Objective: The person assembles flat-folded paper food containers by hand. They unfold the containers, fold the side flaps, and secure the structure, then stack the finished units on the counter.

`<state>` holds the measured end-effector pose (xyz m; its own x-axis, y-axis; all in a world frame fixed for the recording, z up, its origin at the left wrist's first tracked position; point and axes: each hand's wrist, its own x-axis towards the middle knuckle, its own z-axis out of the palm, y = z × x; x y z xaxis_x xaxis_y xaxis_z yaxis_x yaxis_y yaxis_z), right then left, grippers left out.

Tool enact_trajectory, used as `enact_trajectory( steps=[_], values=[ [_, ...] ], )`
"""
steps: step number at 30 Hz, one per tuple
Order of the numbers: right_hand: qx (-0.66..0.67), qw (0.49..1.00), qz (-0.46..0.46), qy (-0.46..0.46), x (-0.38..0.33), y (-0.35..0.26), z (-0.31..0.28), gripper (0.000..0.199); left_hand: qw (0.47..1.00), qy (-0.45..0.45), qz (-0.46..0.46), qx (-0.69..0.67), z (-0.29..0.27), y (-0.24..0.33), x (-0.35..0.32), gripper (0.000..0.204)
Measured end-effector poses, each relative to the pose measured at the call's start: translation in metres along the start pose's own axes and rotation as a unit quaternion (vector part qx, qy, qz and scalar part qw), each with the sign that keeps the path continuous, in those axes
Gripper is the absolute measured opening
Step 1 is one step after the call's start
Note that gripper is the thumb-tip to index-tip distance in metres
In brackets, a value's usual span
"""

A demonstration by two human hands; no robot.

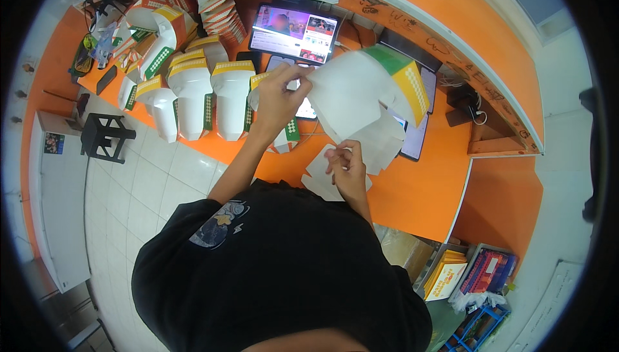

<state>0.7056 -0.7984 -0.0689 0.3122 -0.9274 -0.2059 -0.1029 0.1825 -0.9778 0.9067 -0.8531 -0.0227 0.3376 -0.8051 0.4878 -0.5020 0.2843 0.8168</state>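
My left hand [282,97] pinches the left edge of an unfolded paper food carton [351,90], holding it up over the table. The carton's plain white inside shows, with a green and yellow dotted band at its upper right. Just below its lower edge is my right hand [347,166], its fingers curled in; whether they grip anything is hard to make out. Under and beside that hand lie flat white carton blanks [383,149]. Several folded cartons [230,103], white inside with yellow and green trim, stand in a row left of my left hand.
A lit tablet [293,32] leans at the back of the orange table [419,194]; phones lie around it. Stacked red-patterned cartons [219,10] and a heap of others fill the back left. A black stool [108,136] stands on the tiled floor. Boxes [445,274] sit at lower right.
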Motion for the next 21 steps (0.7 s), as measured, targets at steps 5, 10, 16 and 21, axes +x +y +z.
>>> enact_trajectory(
  steps=[5,10,16,21],
  values=[
    [0.234,0.970,-0.016,0.062,0.012,0.009,-0.004,0.036,0.992,-0.030,-0.049,-0.115,0.004,-0.001,-0.015,0.018],
    [0.274,0.944,-0.031,0.179,0.019,0.004,-0.020,0.044,0.980,-0.050,-0.096,-0.169,0.011,0.013,-0.028,0.026],
    [0.193,0.957,-0.105,0.188,0.017,-0.003,-0.021,0.039,0.972,-0.145,0.171,0.073,0.030,0.022,-0.070,0.029],
    [0.189,0.954,-0.164,0.165,0.006,-0.001,-0.017,0.034,0.978,-0.194,0.079,0.012,0.047,-0.006,-0.082,0.020]
  ],
)
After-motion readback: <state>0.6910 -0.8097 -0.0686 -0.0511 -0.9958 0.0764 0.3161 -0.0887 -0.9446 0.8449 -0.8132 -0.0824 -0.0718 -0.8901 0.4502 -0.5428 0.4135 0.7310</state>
